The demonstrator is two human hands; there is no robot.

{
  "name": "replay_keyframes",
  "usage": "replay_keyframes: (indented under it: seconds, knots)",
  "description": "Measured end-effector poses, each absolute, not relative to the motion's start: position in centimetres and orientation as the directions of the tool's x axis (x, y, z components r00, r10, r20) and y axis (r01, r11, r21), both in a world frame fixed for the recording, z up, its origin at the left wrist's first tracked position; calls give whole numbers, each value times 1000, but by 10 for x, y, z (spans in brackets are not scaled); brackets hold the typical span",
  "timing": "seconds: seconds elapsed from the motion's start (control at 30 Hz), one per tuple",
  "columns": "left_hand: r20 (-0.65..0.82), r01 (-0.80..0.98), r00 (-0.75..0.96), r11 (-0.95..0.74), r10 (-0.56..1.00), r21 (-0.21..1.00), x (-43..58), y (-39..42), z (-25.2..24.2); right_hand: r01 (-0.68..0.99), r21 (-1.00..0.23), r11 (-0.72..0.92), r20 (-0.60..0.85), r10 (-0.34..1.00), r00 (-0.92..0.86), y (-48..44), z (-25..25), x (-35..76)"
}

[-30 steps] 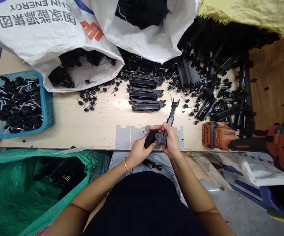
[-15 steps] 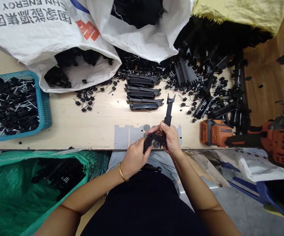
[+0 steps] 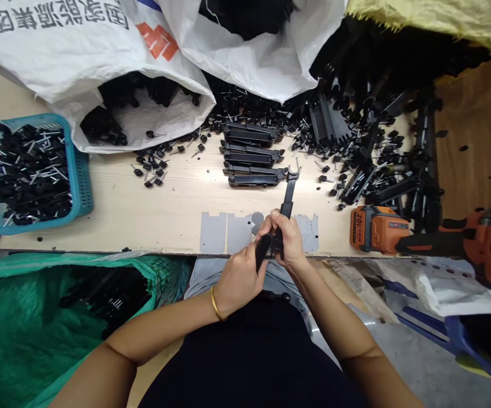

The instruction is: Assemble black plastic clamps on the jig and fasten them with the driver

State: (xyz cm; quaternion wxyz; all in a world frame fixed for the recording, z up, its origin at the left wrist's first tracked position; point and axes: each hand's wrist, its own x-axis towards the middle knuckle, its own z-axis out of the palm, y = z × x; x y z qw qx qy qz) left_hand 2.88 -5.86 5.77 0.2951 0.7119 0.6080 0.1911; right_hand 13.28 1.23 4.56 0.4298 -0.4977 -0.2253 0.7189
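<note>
My right hand (image 3: 291,242) is closed around a long black plastic bar with a forked end (image 3: 287,198), which points up and away over the table. A shorter black plastic piece (image 3: 263,253) is gripped in my left hand (image 3: 237,279), against the lower end of the bar. Fingers hide the place where the two pieces meet, so I cannot tell whether they are joined. Just beyond the fork, several black folded assemblies (image 3: 256,180) lie stacked in a row. Grey flat plates (image 3: 213,232) lie on the table under and beside my hands.
On the left stands a blue basket (image 3: 84,187) of black-headed screws. White sacks (image 3: 177,133) and a yellow sack (image 3: 436,17) line the back, with loose black parts (image 3: 330,122) before them. An orange power drill (image 3: 379,229) lies right; a green sack (image 3: 11,340) hangs below left.
My hands have drawn closer together, and the shorter piece now sits against the bar. The camera view has shifted slightly.
</note>
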Motion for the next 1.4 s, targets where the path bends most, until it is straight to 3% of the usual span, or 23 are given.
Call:
replay_keyframes:
  seconds: [0.13, 0.3, 0.77, 1.2, 1.3, 1.37, 1.4]
  knots:
    - [-132, 775, 190, -66, 973, 628, 28, -56, 59, -527, -783, -332, -432, 899, 76, 8, 44, 126]
    - [-191, 785, 227, -64, 955, 616, 27, -52, 62, -495, -735, -463, -505, 861, -58, 10, 42, 128]
    - [-194, 803, 343, -180, 919, 568, 20, -40, 61, -558, -755, -344, -404, 915, -17, 17, 37, 134]
    - [-375, 819, 404, -148, 834, 554, 15, -16, 54, -553, -804, -218, -403, 884, 238, 15, 21, 127]
    - [-369, 817, 456, -215, 810, 535, 4, 6, 50, -423, -839, -342, -451, 872, 189, 13, 18, 149]
    - [-339, 827, 490, -305, 803, 472, -3, 25, 44, -180, -800, -572, -574, 817, -50, 13, 23, 178]
    - [-314, 826, 512, -357, 800, 437, -5, 35, 39, 8, -745, -667, -654, 728, -208, 14, 28, 196]
